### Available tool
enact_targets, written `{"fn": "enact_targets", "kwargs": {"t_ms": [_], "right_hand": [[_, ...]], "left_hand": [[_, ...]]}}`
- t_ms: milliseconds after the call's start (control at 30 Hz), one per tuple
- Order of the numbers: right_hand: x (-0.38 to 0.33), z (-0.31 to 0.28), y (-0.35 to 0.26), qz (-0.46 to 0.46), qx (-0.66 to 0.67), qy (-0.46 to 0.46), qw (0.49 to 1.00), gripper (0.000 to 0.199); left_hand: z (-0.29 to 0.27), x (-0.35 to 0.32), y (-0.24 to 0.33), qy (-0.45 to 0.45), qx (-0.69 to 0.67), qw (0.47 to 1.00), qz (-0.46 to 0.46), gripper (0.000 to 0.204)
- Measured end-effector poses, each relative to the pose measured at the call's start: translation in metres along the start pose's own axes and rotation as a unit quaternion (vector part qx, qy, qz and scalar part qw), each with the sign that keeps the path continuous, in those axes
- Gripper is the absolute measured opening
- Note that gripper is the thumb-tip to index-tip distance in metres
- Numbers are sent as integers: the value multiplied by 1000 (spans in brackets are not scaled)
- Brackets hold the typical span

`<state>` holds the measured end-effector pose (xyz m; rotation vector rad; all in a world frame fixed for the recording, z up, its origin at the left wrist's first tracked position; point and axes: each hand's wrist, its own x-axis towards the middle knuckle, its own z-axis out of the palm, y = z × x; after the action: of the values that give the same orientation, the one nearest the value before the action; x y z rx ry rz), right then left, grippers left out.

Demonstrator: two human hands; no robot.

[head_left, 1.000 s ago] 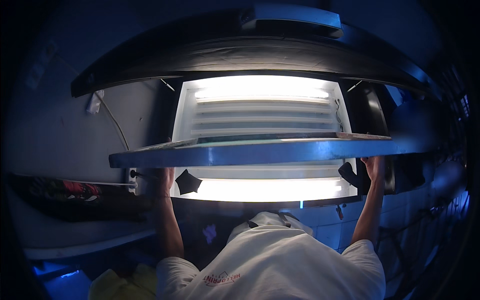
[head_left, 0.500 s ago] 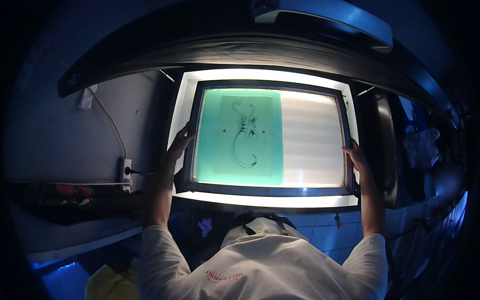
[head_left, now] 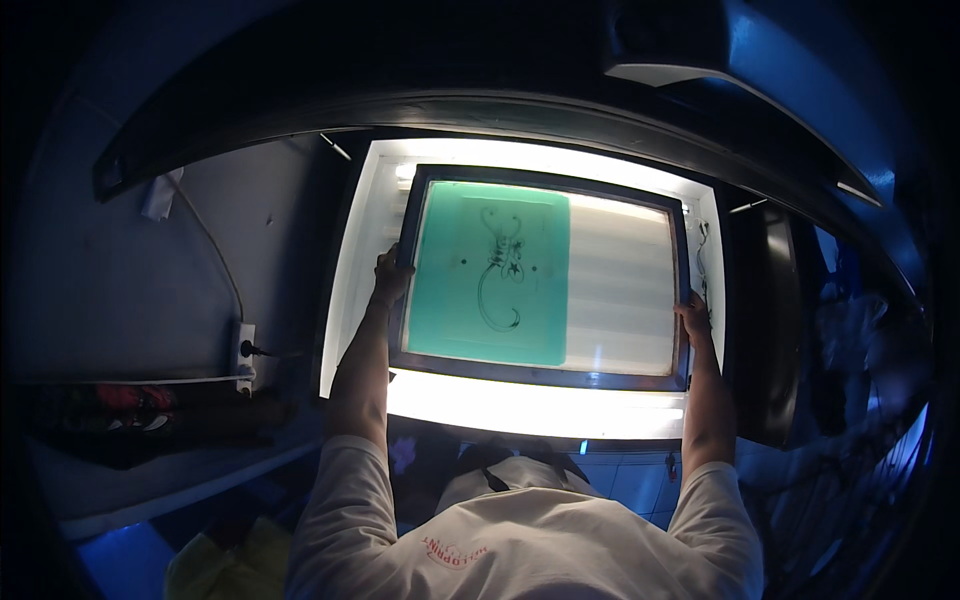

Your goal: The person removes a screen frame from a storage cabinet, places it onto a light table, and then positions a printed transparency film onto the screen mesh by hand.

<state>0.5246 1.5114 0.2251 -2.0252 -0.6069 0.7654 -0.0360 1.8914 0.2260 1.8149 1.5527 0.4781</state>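
A dark-framed printing screen (head_left: 540, 375) lies over a brightly lit light box (head_left: 530, 405), slightly turned against it. Green coating (head_left: 440, 310) covers the left part of its mesh; the right part is pale. Through the green shows a film with a dark line drawing (head_left: 497, 275) of curls and a star, with a dot on each side. My left hand (head_left: 393, 275) grips the frame's left side, thumb on top. On the opposite side my right hand (head_left: 693, 318) closes round the frame. The fingers under both sides are mostly hidden.
Beyond the box rises its raised dark lid (head_left: 480, 115), with a strut at each side. A white power strip with a plug (head_left: 246, 350) hangs at the left by a cable. Dark cloth items (head_left: 140, 410) lie on a shelf at lower left. Yellow cloth (head_left: 230, 565) shows below.
The screen looks smaller against the light box, with more lit border at its left and near sides. Both hands have moved with it, still gripping. My view has shifted a little.
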Motion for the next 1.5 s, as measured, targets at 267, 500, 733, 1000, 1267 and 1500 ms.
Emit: {"fn": "enact_targets", "kwargs": {"t_ms": [267,500,733,1000,1267,1500], "right_hand": [[17,2,8,-41,-32,16,999,43],[10,13,-6,-34,4,5,999,44],[11,11,-4,-34,-40,4,999,44],[13,5,10,-20,3,-14,1000,59],[-72,-28,28,-2,-143,79,987,61],[-112,-34,90,0,-212,36,977,40]], "left_hand": [[10,12,-6,28,13,997,67,70],[12,22,-27,58,37,993,99,68],[10,18,-16,47,56,993,91,70],[-2,10,-8,-2,34,997,66,72],[-61,-117,-82,76,22,994,70,50],[-59,-197,-59,13,234,964,126,52]]}}
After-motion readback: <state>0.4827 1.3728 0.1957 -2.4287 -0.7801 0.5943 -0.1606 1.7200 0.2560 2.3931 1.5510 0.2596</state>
